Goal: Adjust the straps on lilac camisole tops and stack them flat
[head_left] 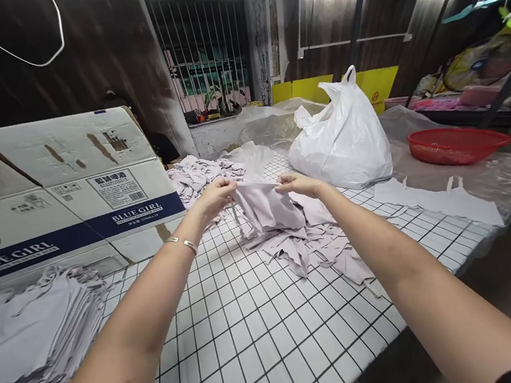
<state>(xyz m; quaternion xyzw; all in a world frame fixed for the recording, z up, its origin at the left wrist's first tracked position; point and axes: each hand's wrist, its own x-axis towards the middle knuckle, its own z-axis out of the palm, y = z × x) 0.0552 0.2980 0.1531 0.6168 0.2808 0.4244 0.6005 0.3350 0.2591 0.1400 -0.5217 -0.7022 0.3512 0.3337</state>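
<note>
Both arms reach forward over a table with a white grid cloth [259, 344]. My left hand [218, 196] and my right hand [297, 184] each pinch the top edge of a pale lilac fabric piece [268, 210], holding it up and stretched between them. Its lower part hangs down onto a loose heap of similar lilac pieces [322, 249] on the table. A thin silver bracelet [185, 243] circles my left wrist.
A neat stack of flat lilac pieces [28, 340] lies at the near left. Flattened "Blue Girl" cardboard boxes [68, 194] stand behind it. A full white plastic bag [343, 137], a red basket [457, 144], a flat white garment [434, 200] and another lilac pile [195, 175] lie farther back.
</note>
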